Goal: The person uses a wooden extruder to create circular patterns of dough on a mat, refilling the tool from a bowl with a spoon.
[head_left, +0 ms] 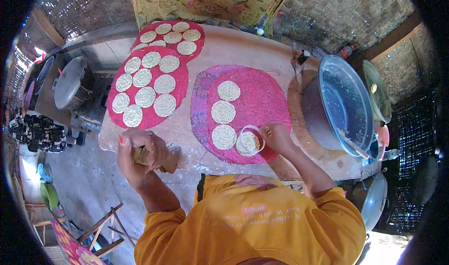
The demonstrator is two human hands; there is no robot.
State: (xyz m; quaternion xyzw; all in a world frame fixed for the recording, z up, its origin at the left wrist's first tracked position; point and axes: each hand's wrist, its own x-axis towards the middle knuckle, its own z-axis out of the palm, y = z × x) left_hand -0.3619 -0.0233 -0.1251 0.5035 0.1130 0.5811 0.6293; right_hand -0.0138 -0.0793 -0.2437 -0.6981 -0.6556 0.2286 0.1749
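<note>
On the near part of the right pink mat [266, 92], the right hand [276, 136] grips a white ring [252, 126] over a pale disc [248, 145]; whether they touch is unclear. Three more discs [223, 111] line the mat's left side. Further left, the left hand [152, 149] wraps around a blurred brownish block [173, 159]. To the right stands a blue basin [343, 94].

Light [404, 129] pierces woven walls [346, 17] above a grey floor [89, 176].
</note>
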